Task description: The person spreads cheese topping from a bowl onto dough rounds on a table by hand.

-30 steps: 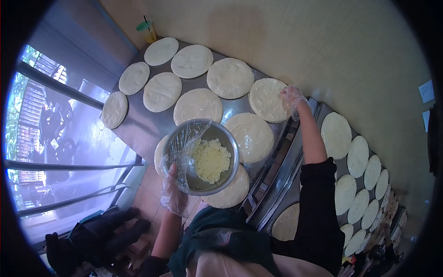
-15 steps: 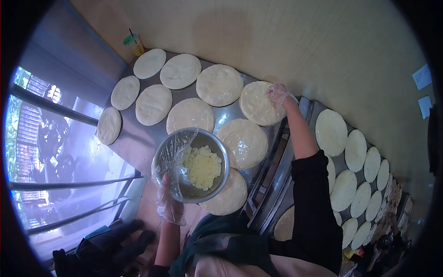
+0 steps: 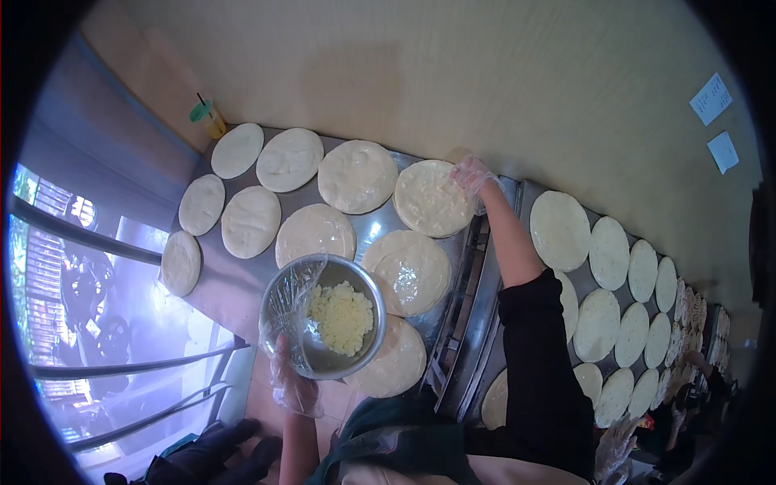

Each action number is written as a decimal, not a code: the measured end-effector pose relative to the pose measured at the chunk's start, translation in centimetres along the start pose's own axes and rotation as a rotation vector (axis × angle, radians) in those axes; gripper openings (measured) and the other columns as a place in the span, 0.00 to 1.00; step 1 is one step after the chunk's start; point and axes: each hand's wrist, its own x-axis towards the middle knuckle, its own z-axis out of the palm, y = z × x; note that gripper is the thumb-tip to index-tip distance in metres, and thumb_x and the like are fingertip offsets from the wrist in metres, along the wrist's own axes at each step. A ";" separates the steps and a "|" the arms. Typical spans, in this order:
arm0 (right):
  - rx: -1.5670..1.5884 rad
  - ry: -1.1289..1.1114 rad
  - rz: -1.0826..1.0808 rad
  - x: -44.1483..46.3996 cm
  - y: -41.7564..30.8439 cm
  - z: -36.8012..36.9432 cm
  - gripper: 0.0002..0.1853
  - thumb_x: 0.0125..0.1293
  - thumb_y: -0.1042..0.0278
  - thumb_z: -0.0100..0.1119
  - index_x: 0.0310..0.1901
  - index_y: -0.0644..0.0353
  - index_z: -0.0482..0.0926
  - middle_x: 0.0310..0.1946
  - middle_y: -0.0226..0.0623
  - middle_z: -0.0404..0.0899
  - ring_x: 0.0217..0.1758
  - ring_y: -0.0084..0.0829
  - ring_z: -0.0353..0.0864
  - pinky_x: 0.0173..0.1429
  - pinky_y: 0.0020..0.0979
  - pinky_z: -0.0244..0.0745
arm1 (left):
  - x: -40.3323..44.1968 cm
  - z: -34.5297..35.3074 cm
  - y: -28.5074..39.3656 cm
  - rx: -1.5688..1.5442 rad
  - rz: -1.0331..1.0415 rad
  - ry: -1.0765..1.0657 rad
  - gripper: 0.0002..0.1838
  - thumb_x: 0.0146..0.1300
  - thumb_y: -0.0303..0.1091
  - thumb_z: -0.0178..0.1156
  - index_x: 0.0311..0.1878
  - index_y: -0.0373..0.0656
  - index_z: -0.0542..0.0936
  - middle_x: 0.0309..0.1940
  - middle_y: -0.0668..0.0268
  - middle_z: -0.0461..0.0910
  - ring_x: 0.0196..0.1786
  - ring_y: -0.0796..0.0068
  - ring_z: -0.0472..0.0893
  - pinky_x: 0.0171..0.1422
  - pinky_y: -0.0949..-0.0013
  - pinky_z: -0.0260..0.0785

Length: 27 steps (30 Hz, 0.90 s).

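Observation:
My left hand (image 3: 295, 380), in a clear plastic glove, grips the rim of a metal bowl (image 3: 370, 352). Inside the bowl lies a heap of pale yellow crumbly food (image 3: 343, 318), with plastic wrap (image 3: 291, 295) bunched over its left side. At the far right corner of the steel table, my gloved right hand (image 3: 474, 176) is over the edge of a flat dough round (image 3: 428, 202) with pale bits on top. Its fingers are curled together; what they hold, if anything, is hidden. Near the bowl are glossy dough rounds (image 3: 406, 272), one partly under it.
More dough rounds cover the steel table (image 3: 218, 279) to the left. Past a gap on my right, a second table carries several rounds (image 3: 559, 230). A drink cup (image 3: 212, 121) stands in the back corner. Another person's gloved hand (image 3: 616, 444) shows at lower right.
The view has shifted, so the tables sit lower and further left. My right hand stays at the same dough round, near its right edge. Another person's gloved hand now shows at lower right.

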 end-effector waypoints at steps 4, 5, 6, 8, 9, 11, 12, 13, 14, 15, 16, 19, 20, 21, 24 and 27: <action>-0.348 -0.076 -0.215 -3.2 -3.9 -3.1 0.08 0.47 0.66 0.54 0.26 0.53 0.82 0.24 0.38 0.80 0.26 0.30 0.79 0.33 0.30 0.73 | 0.1 -0.5 0.0 0.049 0.070 -0.044 0.22 0.65 0.43 0.47 0.55 0.35 0.65 0.44 0.63 0.73 0.45 0.76 0.74 0.49 0.73 0.68; -0.393 -0.137 -0.302 -3.7 -4.6 -3.6 0.08 0.47 0.65 0.54 0.25 0.53 0.82 0.23 0.37 0.80 0.26 0.30 0.79 0.32 0.30 0.73 | 0.0 -0.5 0.0 0.040 0.065 -0.041 0.22 0.66 0.43 0.47 0.55 0.35 0.65 0.44 0.63 0.73 0.45 0.76 0.74 0.49 0.73 0.68; -0.385 -0.142 -0.302 -3.7 -4.9 -3.6 0.08 0.47 0.65 0.54 0.25 0.53 0.82 0.23 0.37 0.80 0.26 0.30 0.79 0.32 0.30 0.73 | -0.1 -0.4 0.2 0.047 0.065 -0.035 0.22 0.66 0.43 0.47 0.55 0.35 0.65 0.44 0.63 0.73 0.45 0.76 0.74 0.49 0.73 0.68; -0.066 -0.244 -0.073 -3.3 -5.4 -3.8 0.07 0.47 0.66 0.54 0.25 0.54 0.82 0.22 0.36 0.80 0.24 0.28 0.78 0.30 0.30 0.73 | -0.2 -0.2 0.4 0.057 0.056 -0.030 0.22 0.65 0.43 0.48 0.54 0.35 0.65 0.44 0.63 0.73 0.45 0.76 0.74 0.49 0.73 0.68; -0.063 -0.250 -0.075 -3.7 -6.0 -4.0 0.07 0.47 0.66 0.54 0.25 0.54 0.82 0.22 0.36 0.80 0.24 0.28 0.78 0.30 0.30 0.73 | -0.2 -0.4 0.4 0.059 0.057 -0.023 0.22 0.65 0.43 0.48 0.54 0.35 0.65 0.44 0.63 0.73 0.45 0.76 0.74 0.49 0.73 0.68; -0.491 -0.147 -0.187 -4.0 -7.3 -4.4 0.06 0.49 0.68 0.55 0.26 0.55 0.82 0.20 0.32 0.80 0.24 0.25 0.77 0.30 0.30 0.73 | -0.2 -0.5 0.2 0.070 0.087 -0.051 0.22 0.64 0.43 0.49 0.54 0.36 0.65 0.44 0.63 0.73 0.45 0.76 0.74 0.49 0.72 0.68; -0.491 -0.150 -0.191 -3.5 -6.9 -3.8 0.06 0.49 0.68 0.55 0.26 0.55 0.82 0.20 0.32 0.80 0.24 0.25 0.77 0.30 0.30 0.73 | -0.2 -0.3 0.2 0.069 0.088 -0.047 0.22 0.64 0.43 0.49 0.54 0.36 0.65 0.44 0.63 0.73 0.45 0.76 0.74 0.49 0.72 0.68; -0.184 -0.192 -0.075 -2.9 -6.2 -2.8 0.06 0.49 0.69 0.55 0.26 0.57 0.82 0.19 0.31 0.78 0.23 0.24 0.76 0.29 0.28 0.72 | -0.2 0.0 0.2 0.034 0.069 -0.005 0.22 0.63 0.44 0.51 0.53 0.38 0.68 0.42 0.64 0.74 0.43 0.75 0.75 0.48 0.72 0.68; 0.122 -0.229 0.042 -2.2 -5.5 -2.0 0.05 0.49 0.71 0.56 0.26 0.58 0.81 0.18 0.29 0.77 0.22 0.23 0.75 0.29 0.27 0.72 | -0.2 0.2 0.2 -0.002 0.051 0.036 0.21 0.62 0.45 0.52 0.51 0.39 0.70 0.39 0.66 0.75 0.41 0.75 0.75 0.47 0.71 0.68; 0.122 -0.234 0.040 -3.0 -6.5 -2.1 0.05 0.49 0.71 0.56 0.26 0.58 0.81 0.18 0.29 0.77 0.22 0.23 0.75 0.29 0.27 0.72 | -0.2 0.1 0.2 -0.002 0.052 0.042 0.21 0.62 0.45 0.52 0.51 0.39 0.70 0.39 0.66 0.75 0.41 0.75 0.75 0.47 0.71 0.68; 0.408 -0.295 0.055 -4.4 -8.4 -2.4 0.05 0.50 0.72 0.55 0.27 0.61 0.80 0.18 0.29 0.76 0.21 0.23 0.74 0.27 0.25 0.71 | -0.1 0.0 0.2 -0.002 0.050 0.040 0.21 0.62 0.45 0.52 0.51 0.39 0.70 0.40 0.66 0.75 0.41 0.75 0.76 0.48 0.71 0.68; 0.609 -0.391 -0.026 -5.0 -10.3 -1.2 0.05 0.51 0.74 0.54 0.27 0.65 0.78 0.18 0.30 0.75 0.20 0.23 0.72 0.27 0.23 0.70 | -0.2 -0.1 0.3 -0.019 0.037 0.044 0.22 0.62 0.44 0.53 0.52 0.38 0.68 0.41 0.65 0.75 0.42 0.74 0.75 0.48 0.71 0.68; 0.521 -0.420 -0.124 -4.9 -10.5 -0.6 0.04 0.51 0.76 0.54 0.28 0.66 0.77 0.19 0.31 0.75 0.20 0.23 0.72 0.27 0.22 0.70 | -0.2 -0.1 0.3 -0.039 0.026 0.042 0.24 0.61 0.43 0.54 0.54 0.37 0.66 0.43 0.63 0.74 0.43 0.74 0.75 0.48 0.71 0.68; 0.522 -0.424 -0.125 -4.5 -10.4 0.2 0.04 0.51 0.76 0.54 0.28 0.66 0.77 0.19 0.31 0.75 0.20 0.23 0.72 0.27 0.22 0.70 | -0.3 0.0 0.4 -0.039 0.028 0.046 0.24 0.61 0.43 0.54 0.54 0.37 0.66 0.43 0.63 0.74 0.43 0.74 0.75 0.48 0.71 0.68; 0.352 -0.411 -0.053 -3.3 -10.4 2.1 0.06 0.51 0.72 0.55 0.28 0.65 0.78 0.20 0.33 0.76 0.25 0.25 0.75 0.32 0.25 0.73 | -0.4 0.1 0.4 -0.054 0.037 0.058 0.23 0.62 0.43 0.54 0.54 0.36 0.67 0.43 0.64 0.74 0.43 0.75 0.75 0.47 0.72 0.68; 0.249 -0.381 -0.005 -3.3 -10.9 2.8 0.08 0.52 0.67 0.56 0.28 0.63 0.79 0.21 0.36 0.77 0.27 0.27 0.78 0.33 0.27 0.74 | -0.5 0.1 0.4 -0.026 0.054 0.045 0.23 0.62 0.43 0.53 0.53 0.36 0.67 0.42 0.64 0.74 0.42 0.76 0.75 0.47 0.73 0.68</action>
